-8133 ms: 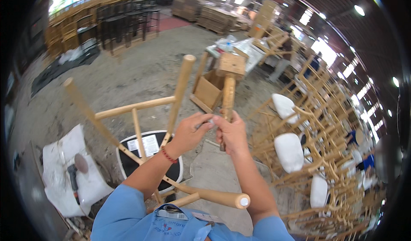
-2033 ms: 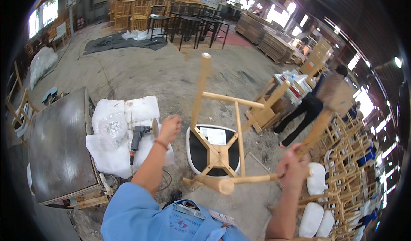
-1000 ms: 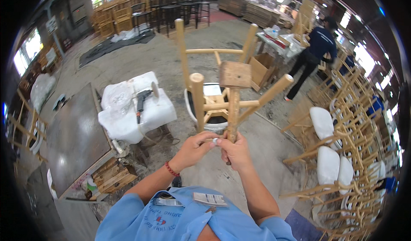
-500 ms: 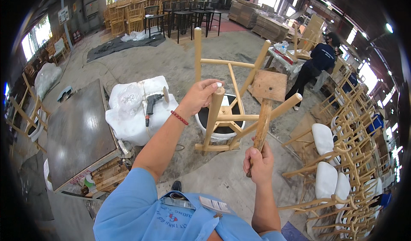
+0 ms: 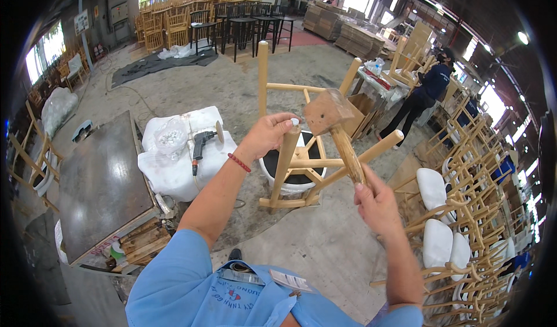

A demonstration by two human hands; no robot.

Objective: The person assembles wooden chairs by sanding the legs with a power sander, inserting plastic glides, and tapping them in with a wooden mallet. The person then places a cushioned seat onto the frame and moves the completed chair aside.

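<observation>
An upside-down wooden chair stands in front of me with its legs up. At the top of its near left leg (image 5: 285, 161), my left hand (image 5: 267, 135) pinches a small white foot cap (image 5: 295, 122). The cap sits on the leg's end; whether it is fully seated I cannot tell. My right hand (image 5: 376, 204) grips the handle of a wooden mallet (image 5: 326, 113). Its block head is tilted, just right of the cap and apart from it. The near right leg (image 5: 383, 146) passes behind the mallet handle and has a white tip.
A cordless power tool with a disc (image 5: 200, 147) lies on a white wrapped bundle (image 5: 156, 173) at left, beside a dark-topped table (image 5: 98, 182). Chairs with white seats (image 5: 438, 243) are stacked at right. A co-worker (image 5: 432, 89) stands at a far bench.
The mallet head has swung left towards the capped leg and tilted. My right hand has moved right and slightly up. My left hand keeps its pinch at the leg top.
</observation>
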